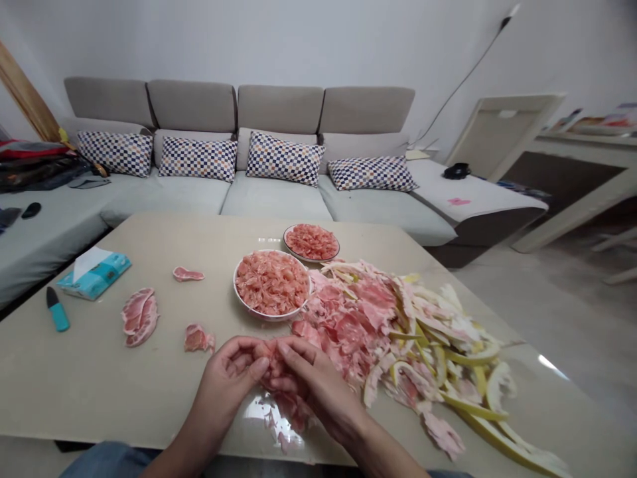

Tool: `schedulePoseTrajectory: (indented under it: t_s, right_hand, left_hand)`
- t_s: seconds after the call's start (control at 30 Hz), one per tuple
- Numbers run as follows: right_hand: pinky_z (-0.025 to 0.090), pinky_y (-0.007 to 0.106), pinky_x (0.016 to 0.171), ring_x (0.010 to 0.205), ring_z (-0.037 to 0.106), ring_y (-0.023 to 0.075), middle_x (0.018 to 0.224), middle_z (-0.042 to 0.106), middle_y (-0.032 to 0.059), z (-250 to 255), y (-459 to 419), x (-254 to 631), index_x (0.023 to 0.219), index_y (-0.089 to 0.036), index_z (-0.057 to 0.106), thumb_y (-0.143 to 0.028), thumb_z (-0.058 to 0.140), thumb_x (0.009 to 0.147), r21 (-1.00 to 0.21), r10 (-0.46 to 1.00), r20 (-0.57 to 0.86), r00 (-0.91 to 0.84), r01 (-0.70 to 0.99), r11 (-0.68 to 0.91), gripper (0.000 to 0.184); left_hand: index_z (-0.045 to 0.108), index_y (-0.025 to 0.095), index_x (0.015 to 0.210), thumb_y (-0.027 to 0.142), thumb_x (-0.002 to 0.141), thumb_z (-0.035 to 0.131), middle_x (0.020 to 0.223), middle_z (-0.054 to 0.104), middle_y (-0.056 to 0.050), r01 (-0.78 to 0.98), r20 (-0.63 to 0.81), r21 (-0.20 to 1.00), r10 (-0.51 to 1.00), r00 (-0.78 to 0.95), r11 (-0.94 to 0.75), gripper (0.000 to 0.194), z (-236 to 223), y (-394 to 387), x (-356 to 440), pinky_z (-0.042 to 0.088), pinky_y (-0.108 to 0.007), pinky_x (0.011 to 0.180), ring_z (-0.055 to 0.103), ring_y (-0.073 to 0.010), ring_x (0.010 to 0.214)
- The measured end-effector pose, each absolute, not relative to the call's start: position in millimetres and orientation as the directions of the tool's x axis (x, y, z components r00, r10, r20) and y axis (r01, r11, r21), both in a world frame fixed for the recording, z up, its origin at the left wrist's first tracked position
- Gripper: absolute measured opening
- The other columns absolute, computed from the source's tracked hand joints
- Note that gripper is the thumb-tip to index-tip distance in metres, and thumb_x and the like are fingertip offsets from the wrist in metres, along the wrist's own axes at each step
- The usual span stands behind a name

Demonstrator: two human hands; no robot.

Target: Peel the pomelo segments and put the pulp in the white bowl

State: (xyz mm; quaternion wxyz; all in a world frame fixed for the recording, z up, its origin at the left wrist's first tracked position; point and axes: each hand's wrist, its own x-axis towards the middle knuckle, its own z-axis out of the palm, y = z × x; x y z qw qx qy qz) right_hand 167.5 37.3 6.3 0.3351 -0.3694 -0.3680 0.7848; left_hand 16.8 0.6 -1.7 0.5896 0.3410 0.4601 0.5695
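Note:
My left hand point(229, 373) and my right hand point(312, 380) meet near the front edge of the beige table point(159, 239). Both are closed on one pink pomelo segment point(273, 362), pinched between the fingertips. Bits of pink membrane point(291, 411) lie on the table under my hands. Just beyond stands a white bowl point(271, 283) heaped with peeled pink pulp, with a smaller plate point(311, 242) of pulp behind it. Loose segments lie to the left: a large one point(140, 316), a small one point(199, 338) and another point(188, 273).
A big heap of pink membranes and yellow-white rind point(423, 332) covers the table's right side. A tissue pack point(93, 272) and a teal-handled knife point(57, 309) sit at the left. A grey sofa point(259, 192) with checkered cushions stands behind the table.

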Motion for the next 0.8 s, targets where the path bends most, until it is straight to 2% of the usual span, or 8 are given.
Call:
schedulePoseTrajectory:
  t_s: [0.17,0.3,0.43,0.53,0.6,0.7,0.8]
  right_hand:
    - [0.049,0.019,0.064,0.066,0.063,0.0094,0.076,0.068,0.0001,7.0,35.5,165.5,0.091,-0.016,0.066,-0.034,0.082,0.065,-0.871,0.818,-0.267,-0.510,-0.235,-0.431,0.036]
    - [0.050,0.020,0.065,0.066,0.065,0.0102,0.074,0.070,0.0018,8.3,36.9,167.6,0.087,-0.014,0.068,-0.038,0.082,0.064,-0.833,0.809,-0.333,-0.484,-0.250,-0.493,0.035]
    - [0.051,0.017,0.063,0.063,0.065,0.0085,0.072,0.069,0.0016,7.0,41.2,172.5,0.085,-0.013,0.067,-0.036,0.082,0.065,-0.788,0.802,-0.351,-0.483,-0.310,-0.532,0.034]
    - [0.052,0.018,0.068,0.065,0.065,0.0080,0.074,0.068,0.0008,6.0,44.1,175.3,0.090,-0.013,0.066,-0.035,0.079,0.069,-0.775,0.803,-0.322,-0.501,-0.347,-0.528,0.033]
    - [0.052,0.020,0.069,0.067,0.066,0.0091,0.077,0.068,0.0011,7.0,44.4,175.8,0.096,-0.015,0.064,-0.037,0.077,0.072,-0.790,0.789,-0.315,-0.527,-0.315,-0.526,0.035]
    - [0.049,0.018,0.058,0.062,0.064,0.0091,0.076,0.069,0.0012,9.8,43.1,175.4,0.096,-0.016,0.064,-0.039,0.077,0.071,-0.840,0.775,-0.325,-0.542,-0.212,-0.500,0.037]
    - [0.040,0.016,0.043,0.049,0.056,0.0074,0.062,0.066,-0.0007,9.9,42.4,175.1,0.088,-0.014,0.064,-0.043,0.077,0.069,-0.876,0.784,-0.330,-0.526,-0.139,-0.462,0.036]
  left_hand:
    - [0.066,0.017,0.081,0.025,0.066,0.080,0.080,0.070,-0.003,-0.350,-0.181,0.928,0.977,-0.115,0.131,0.022,-0.1,-1.2,17.6,0.052,-0.025,0.071,0.066,-0.0171,0.078]
    - [0.066,0.016,0.082,0.025,0.072,0.075,0.084,0.068,-0.004,-0.400,-0.181,0.906,0.981,-0.071,0.138,0.016,1.8,-2.0,17.3,0.052,-0.024,0.074,0.065,-0.0156,0.079]
    - [0.067,0.017,0.088,0.023,0.076,0.072,0.089,0.067,-0.003,-0.509,-0.256,0.832,0.967,-0.002,0.219,0.014,4.3,-1.7,14.3,0.051,-0.025,0.079,0.063,-0.0127,0.079]
    - [0.067,0.017,0.090,0.021,0.076,0.073,0.091,0.066,-0.003,-0.533,-0.283,0.808,0.959,0.019,0.249,0.015,6.2,-2.3,12.7,0.050,-0.025,0.081,0.062,-0.0122,0.081]
    - [0.067,0.016,0.088,0.022,0.077,0.072,0.087,0.065,-0.003,-0.511,-0.257,0.823,0.965,0.054,0.247,0.013,6.5,-3.0,12.8,0.050,-0.025,0.079,0.062,-0.0131,0.080]
    - [0.065,0.016,0.085,0.022,0.077,0.071,0.082,0.065,-0.002,-0.445,-0.202,0.866,0.973,0.108,0.229,0.012,3.9,-3.0,13.5,0.050,-0.025,0.075,0.062,-0.0134,0.076]
    - [0.064,0.017,0.089,0.022,0.075,0.073,0.081,0.066,-0.001,-0.382,-0.173,0.902,0.979,0.108,0.201,0.018,-0.4,-1.8,13.5,0.050,-0.026,0.074,0.063,-0.0138,0.074]
